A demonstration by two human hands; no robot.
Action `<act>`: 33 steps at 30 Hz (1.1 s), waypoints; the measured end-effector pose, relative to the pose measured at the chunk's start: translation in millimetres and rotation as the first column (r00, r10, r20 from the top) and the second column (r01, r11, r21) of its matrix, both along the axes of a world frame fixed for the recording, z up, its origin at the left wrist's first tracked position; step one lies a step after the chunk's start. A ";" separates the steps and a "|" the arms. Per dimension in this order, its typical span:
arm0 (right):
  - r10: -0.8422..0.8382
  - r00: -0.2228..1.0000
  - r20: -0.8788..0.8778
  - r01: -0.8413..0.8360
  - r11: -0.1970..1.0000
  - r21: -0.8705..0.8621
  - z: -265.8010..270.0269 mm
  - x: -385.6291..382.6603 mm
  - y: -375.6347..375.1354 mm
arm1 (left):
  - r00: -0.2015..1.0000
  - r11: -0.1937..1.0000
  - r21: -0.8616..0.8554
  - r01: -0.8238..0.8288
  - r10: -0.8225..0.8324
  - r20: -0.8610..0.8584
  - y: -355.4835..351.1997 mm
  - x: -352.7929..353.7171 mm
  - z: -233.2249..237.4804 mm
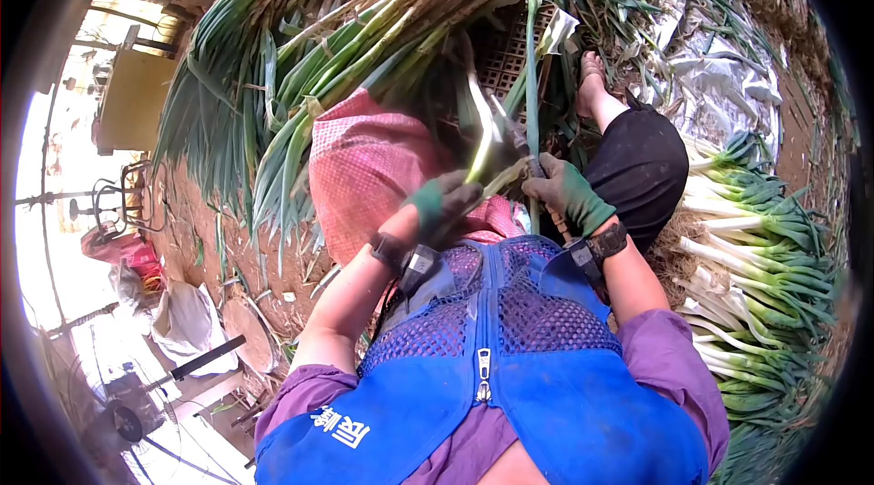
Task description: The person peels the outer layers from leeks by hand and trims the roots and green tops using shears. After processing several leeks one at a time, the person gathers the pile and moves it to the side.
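My left hand, in a dark green-palmed glove, is closed around the green end of a leek. The leek's white shaft points away from me, its root end up near a crate. In my right hand, also gloved, is what looks like an air blow gun; its thin nozzle points towards the leek and a brass-coloured fitting shows below the fist. A loose leaf strip lies between the hands. Pink woven sacking covers my left leg, beneath the left hand.
A large pile of untrimmed leeks lies ahead and left, beside a plastic crate. Rows of clean white-stemmed leeks lie at the right. White plastic sheeting and leaf scraps cover the ground beyond my bare foot. A fan stands lower left.
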State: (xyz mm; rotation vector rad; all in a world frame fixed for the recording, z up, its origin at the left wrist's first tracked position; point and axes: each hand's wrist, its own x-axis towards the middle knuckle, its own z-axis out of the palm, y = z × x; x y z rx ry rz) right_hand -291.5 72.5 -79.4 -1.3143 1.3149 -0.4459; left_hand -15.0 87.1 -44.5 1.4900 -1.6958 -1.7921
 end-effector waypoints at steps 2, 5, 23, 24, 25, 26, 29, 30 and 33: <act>0.038 0.999 -0.038 -0.040 0.997 -0.060 11.8 3.8 3.2 | 0.972 0.988 0.095 -0.122 0.138 -0.190 2.9 -2.0 2.5; 0.077 0.994 -0.073 -0.081 0.996 -0.047 16.2 11.9 -8.4 | 0.943 0.943 0.277 -0.185 0.250 -0.220 4.4 3.7 -1.8; -0.118 0.862 -0.494 -0.079 0.929 -0.360 -6.0 31.5 -69.3 | 0.783 0.860 0.380 -0.340 0.483 -0.393 1.7 0.6 30.8; -0.299 0.784 -0.544 -0.138 0.771 -0.622 -21.9 32.3 -67.6 | 0.799 0.887 0.340 -0.312 0.439 -0.411 4.6 -0.9 33.7; -0.479 0.705 -0.523 -0.235 0.538 -0.810 -38.2 33.6 -67.6 | 0.812 0.909 0.298 -0.290 0.398 -0.427 7.1 -1.9 37.6; -0.495 0.708 -0.503 -0.275 0.464 -0.842 -50.9 33.5 -75.5 | 0.827 0.930 0.263 -0.256 0.352 -0.439 7.5 -4.4 42.9; -0.045 0.995 0.093 0.081 0.899 -0.430 -89.4 51.9 -99.6 | 0.910 0.943 0.267 -0.200 0.279 -0.306 0.7 6.1 19.3; 0.054 0.989 -0.141 -0.124 0.818 -0.561 -73.6 56.5 -97.7 | 0.959 0.967 0.197 -0.162 0.201 -0.197 -2.4 8.0 13.2; -0.155 0.919 0.362 0.109 0.984 0.143 -42.4 70.1 -89.6 | 0.914 0.953 0.055 0.300 -0.303 0.269 -31.4 13.0 36.3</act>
